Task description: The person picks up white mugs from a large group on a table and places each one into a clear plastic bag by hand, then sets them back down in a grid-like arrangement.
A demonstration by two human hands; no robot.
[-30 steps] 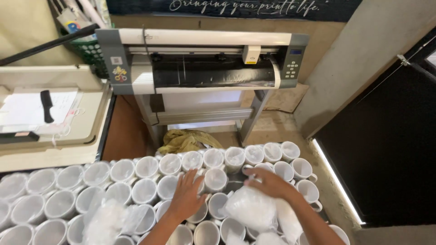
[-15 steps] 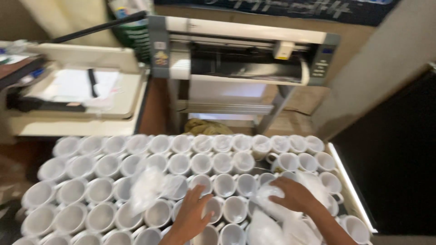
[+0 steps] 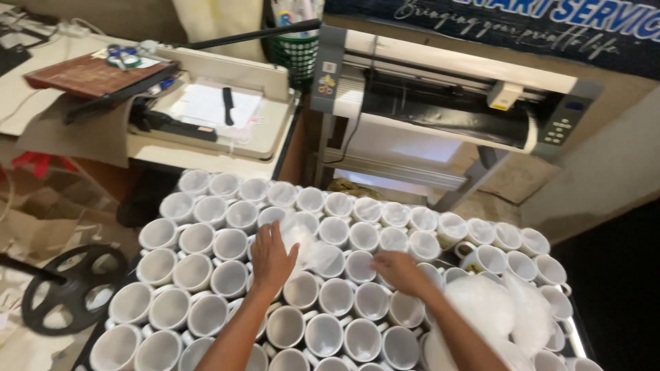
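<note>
**Over the packed white mugs**

Across a tight field of upright white mugs [image 3: 323, 330], both hands lie open and hold nothing. Fingers spread, the left hand [image 3: 271, 257] rests flat on the rims, touching a clear plastic bag [image 3: 309, 240] lying on the mugs. Near it, the right hand [image 3: 400, 270] rests palm-down on mugs beside crumpled plastic wrap [image 3: 488, 309]. Beyond stand a vinyl cutter [image 3: 454, 96] and a paper trimmer [image 3: 213, 110].
</note>
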